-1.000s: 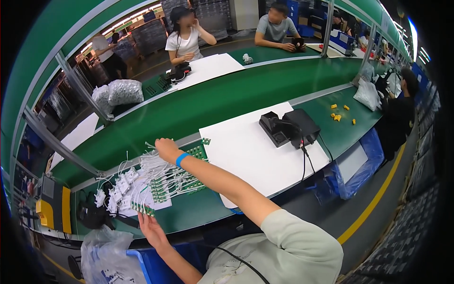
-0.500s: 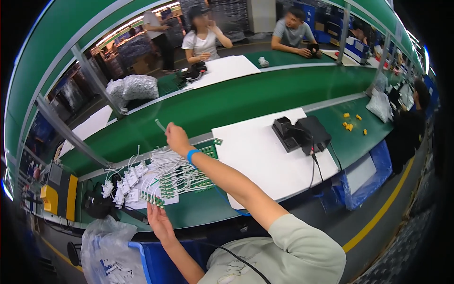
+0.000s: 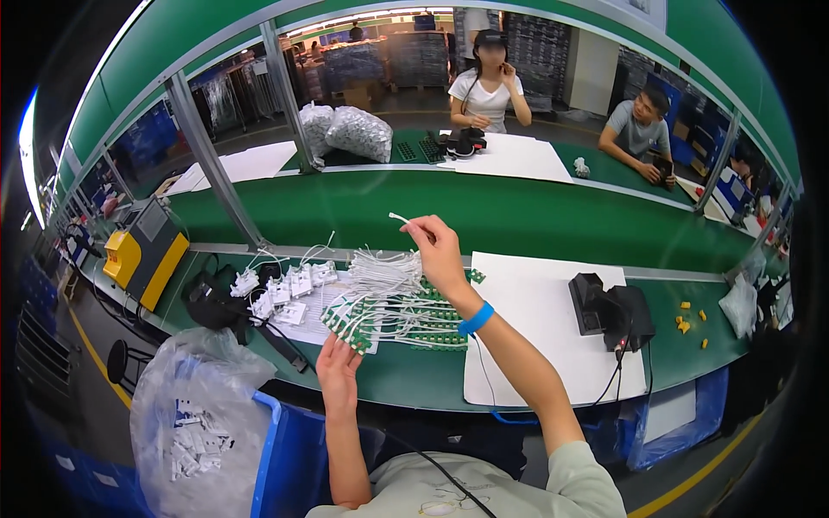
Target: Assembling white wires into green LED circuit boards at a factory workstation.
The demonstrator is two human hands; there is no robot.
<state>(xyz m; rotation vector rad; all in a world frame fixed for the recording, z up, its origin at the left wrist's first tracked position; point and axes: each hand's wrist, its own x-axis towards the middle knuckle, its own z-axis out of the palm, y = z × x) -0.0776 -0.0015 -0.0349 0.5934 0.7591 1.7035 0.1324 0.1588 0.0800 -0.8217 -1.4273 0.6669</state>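
My left hand (image 3: 338, 377) grips the near edge of a strip of small green circuit boards (image 3: 345, 326), tilted up off the bench. White wires run from these boards. My right hand (image 3: 439, 252), raised above the bench, pinches a white wire (image 3: 398, 217), whose pale end sticks out to the left of the fingers. Below it lies a dense bundle of white wires (image 3: 380, 272), leading to more rows of green boards (image 3: 439, 332). White plastic pieces (image 3: 289, 289) with wires are heaped to the left of the bundle.
On the right, a white sheet (image 3: 527, 345) carries a black device (image 3: 613, 312) with cables, near small yellow parts (image 3: 684, 326). A yellow-grey machine (image 3: 148, 252) and black bag (image 3: 211, 298) stand left. A blue bin (image 3: 269, 449) with a plastic liner is below. Two people sit across the green divider (image 3: 484, 211).
The view has swung left, shifting the scene rightward. My left hand now holds the board strip more raised and tilted. My right hand still pinches the wire above the bundle.
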